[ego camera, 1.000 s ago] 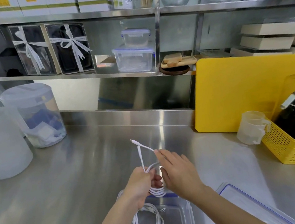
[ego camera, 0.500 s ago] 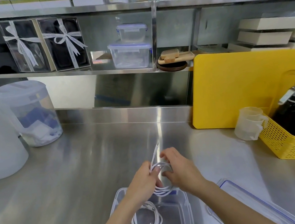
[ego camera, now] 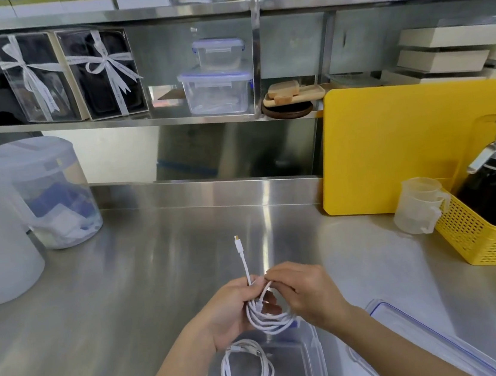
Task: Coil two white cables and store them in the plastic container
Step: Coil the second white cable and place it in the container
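On the steel counter (ego camera: 100,315) the clear plastic container (ego camera: 312,364) held one coiled white cable (ego camera: 247,372), while above it the left hand (ego camera: 230,311) and right hand (ego camera: 309,292) gripped the second cable (ego camera: 269,319) in loops, plug end (ego camera: 238,245) pointing up.

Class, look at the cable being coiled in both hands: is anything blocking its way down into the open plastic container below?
Nothing visible blocks it. The plastic container sits open directly beneath the hands, its lid lying off to the right. Only the first coiled cable lies inside, leaving room. The left hand and right hand hold the second cable.
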`<state>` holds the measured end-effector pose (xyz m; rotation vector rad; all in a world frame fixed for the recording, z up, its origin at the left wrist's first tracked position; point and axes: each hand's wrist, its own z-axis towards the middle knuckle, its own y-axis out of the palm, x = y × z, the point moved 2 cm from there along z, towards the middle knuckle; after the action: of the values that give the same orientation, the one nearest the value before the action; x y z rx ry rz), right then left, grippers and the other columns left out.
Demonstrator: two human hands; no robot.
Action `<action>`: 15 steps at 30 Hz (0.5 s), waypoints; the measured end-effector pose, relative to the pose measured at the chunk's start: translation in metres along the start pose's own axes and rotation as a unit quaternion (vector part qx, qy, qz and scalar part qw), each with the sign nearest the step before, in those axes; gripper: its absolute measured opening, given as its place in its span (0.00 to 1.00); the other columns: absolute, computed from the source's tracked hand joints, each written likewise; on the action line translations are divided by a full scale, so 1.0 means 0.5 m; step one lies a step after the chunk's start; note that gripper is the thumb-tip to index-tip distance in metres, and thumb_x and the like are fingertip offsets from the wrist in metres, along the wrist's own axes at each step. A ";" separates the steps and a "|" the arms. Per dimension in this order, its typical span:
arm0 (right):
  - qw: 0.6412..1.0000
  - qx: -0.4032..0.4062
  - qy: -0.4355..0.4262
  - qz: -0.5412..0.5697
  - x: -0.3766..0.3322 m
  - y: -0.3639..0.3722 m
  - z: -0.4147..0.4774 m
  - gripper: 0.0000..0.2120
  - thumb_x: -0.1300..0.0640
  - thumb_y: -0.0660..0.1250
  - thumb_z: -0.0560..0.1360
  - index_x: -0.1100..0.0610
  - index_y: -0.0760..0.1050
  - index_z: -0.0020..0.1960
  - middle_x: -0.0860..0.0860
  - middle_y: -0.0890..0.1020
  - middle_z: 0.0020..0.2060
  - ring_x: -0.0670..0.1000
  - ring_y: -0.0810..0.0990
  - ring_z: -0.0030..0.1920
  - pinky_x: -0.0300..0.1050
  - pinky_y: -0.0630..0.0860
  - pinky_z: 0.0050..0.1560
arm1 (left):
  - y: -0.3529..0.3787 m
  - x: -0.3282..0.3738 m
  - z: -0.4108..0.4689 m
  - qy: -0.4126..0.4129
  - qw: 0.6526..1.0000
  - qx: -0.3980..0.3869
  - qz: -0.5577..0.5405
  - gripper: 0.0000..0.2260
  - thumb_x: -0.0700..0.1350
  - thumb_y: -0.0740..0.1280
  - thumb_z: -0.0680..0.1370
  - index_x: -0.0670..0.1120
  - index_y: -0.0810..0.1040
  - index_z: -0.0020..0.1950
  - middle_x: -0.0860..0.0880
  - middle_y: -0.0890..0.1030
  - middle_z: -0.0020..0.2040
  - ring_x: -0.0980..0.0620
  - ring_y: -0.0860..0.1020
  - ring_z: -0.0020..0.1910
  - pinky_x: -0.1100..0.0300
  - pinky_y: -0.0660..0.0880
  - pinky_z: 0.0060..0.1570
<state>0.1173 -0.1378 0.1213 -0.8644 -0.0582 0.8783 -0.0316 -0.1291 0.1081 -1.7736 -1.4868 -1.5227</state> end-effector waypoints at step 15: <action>0.848 -0.007 0.426 0.315 0.000 0.017 -0.028 0.10 0.61 0.69 0.72 0.62 0.78 0.33 0.58 0.83 0.28 0.53 0.81 0.29 0.48 0.78 0.34 | 0.016 -0.005 -0.011 -0.015 0.987 0.058 0.151 0.09 0.44 0.65 0.78 0.43 0.76 0.38 0.53 0.72 0.22 0.57 0.72 0.21 0.64 0.73 0.23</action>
<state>0.1170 -0.1441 0.1063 -1.2520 1.0538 1.0168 -0.0269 -0.1378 0.1107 -1.8603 -1.2238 -1.2395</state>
